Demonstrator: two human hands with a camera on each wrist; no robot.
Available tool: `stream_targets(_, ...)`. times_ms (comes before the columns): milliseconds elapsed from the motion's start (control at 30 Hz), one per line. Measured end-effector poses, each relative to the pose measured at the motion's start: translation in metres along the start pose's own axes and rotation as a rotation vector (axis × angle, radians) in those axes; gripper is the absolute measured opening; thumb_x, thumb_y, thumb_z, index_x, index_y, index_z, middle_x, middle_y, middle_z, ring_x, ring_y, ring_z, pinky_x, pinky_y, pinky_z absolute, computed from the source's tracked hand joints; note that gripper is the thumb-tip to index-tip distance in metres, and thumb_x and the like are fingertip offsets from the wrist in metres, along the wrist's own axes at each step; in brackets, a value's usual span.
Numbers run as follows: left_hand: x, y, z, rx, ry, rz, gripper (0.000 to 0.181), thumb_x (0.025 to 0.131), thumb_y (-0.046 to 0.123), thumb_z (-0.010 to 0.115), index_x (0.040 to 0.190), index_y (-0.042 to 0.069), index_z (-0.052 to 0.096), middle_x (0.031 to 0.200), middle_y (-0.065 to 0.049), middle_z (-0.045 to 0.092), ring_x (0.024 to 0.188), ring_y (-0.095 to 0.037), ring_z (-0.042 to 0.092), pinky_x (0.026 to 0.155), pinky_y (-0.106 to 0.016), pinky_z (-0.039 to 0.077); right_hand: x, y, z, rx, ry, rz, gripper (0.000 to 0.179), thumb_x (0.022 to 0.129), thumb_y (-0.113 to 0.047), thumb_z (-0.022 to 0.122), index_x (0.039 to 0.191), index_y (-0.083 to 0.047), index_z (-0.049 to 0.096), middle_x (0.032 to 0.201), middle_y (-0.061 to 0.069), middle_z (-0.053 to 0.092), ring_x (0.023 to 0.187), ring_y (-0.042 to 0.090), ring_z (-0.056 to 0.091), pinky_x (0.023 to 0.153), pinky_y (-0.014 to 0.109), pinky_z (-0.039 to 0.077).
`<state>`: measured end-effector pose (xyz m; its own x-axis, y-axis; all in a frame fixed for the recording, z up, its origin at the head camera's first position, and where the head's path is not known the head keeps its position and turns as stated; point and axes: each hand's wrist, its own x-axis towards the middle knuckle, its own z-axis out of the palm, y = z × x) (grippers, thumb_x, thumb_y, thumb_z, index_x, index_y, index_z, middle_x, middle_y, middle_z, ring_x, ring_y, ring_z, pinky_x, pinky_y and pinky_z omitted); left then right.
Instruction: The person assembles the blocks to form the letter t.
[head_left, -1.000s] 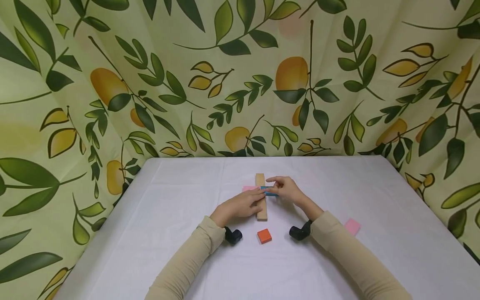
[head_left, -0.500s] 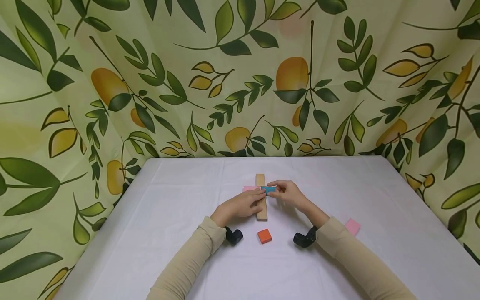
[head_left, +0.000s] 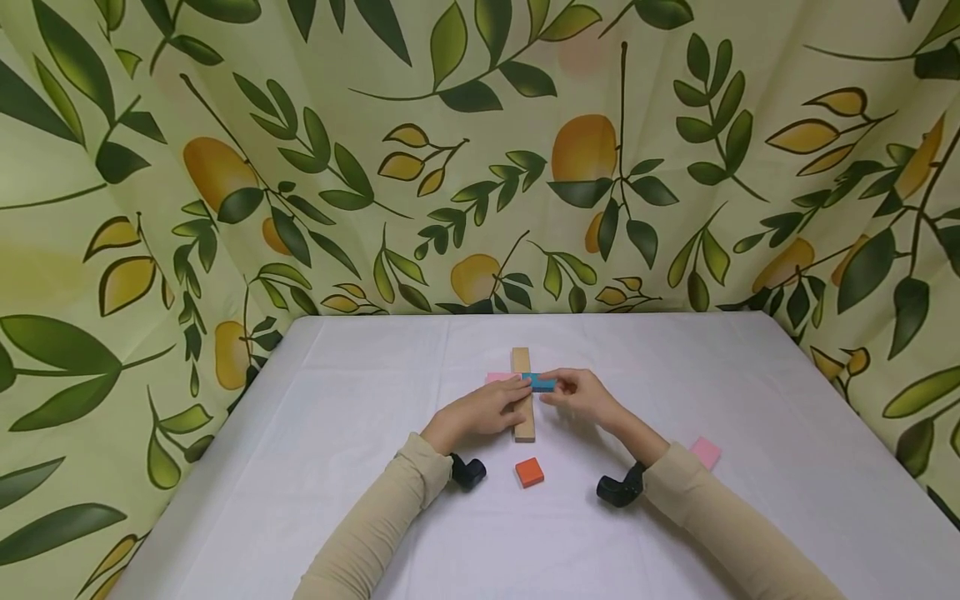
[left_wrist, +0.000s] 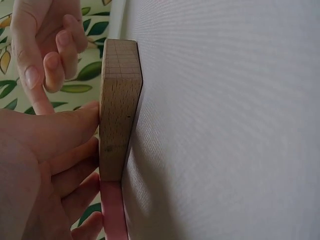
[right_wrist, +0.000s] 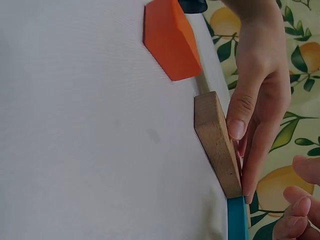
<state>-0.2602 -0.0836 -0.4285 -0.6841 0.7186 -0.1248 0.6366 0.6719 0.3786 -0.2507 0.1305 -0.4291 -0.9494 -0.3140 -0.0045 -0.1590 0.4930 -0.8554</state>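
Table (head_left: 360, 517): white-covered
Wood (head_left: 525, 427): lengthwise
Blue block (head_left: 541, 384): touching wood's right
Pink block (head_left: 500, 377): wood's left
Orange block (head_left: 529, 472): nearer, apart
Pink tile (head_left: 706, 452): far right

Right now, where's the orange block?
In the head view, the orange block lies slightly right of centre, on the near side of the wooden block, between the two black wrist devices.

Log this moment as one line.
left hand: touching wooden block | right hand: by blue block, contact unclear | orange block: untouched
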Motion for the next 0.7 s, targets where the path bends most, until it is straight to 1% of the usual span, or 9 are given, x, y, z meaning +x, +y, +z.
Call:
stream_targets(233, 0.0, 0.0, 0.0, -0.008, -0.01, -0.008, 0.054, 0.1, 0.025, 0.05, 0.148, 0.006, 0.036, 0.16, -0.004, 0.031, 0.152, -0.021, 0.021, 0.124, -0.037, 0.025, -0.008, 0.0, 0.001, 0.072, -0.049, 0.032, 0.039, 0.088, -0.016, 0.068, 0.121, 0.005, 0.063, 0.07, -0.004, 0.045, 0.061, 0.007, 0.037, 0.049, 0.018, 0.027)
stream_targets(467, 0.0, 0.0, 0.0, -0.007, -0.009, -0.019, 0.054, 0.1, 0.026, 0.051, 0.148, 0.007, 0.037, 0.16, -0.003, 0.031, 0.152, -0.021, 0.021, 0.124, -0.037, 0.025, -0.014, -0.006, 0.001, 0.064, -0.054, 0.043, 0.038, 0.089, -0.015, 0.067, 0.121, 0.003, 0.063, 0.07, -0.003, 0.045, 0.06, 0.009, 0.038, 0.048, 0.018, 0.027)
stream_targets(700, 0.001, 0.0, 0.001, -0.007, -0.006, -0.023, 0.054, 0.1, 0.025, 0.051, 0.148, 0.007, 0.036, 0.16, -0.003, 0.031, 0.152, -0.02, 0.022, 0.124, -0.037, 0.025, -0.02, -0.01, 0.002, 0.076, -0.065, 0.056, 0.039, 0.088, -0.015, 0.068, 0.122, 0.004, 0.062, 0.072, -0.004, 0.047, 0.063, 0.009, 0.039, 0.05, 0.017, 0.029)
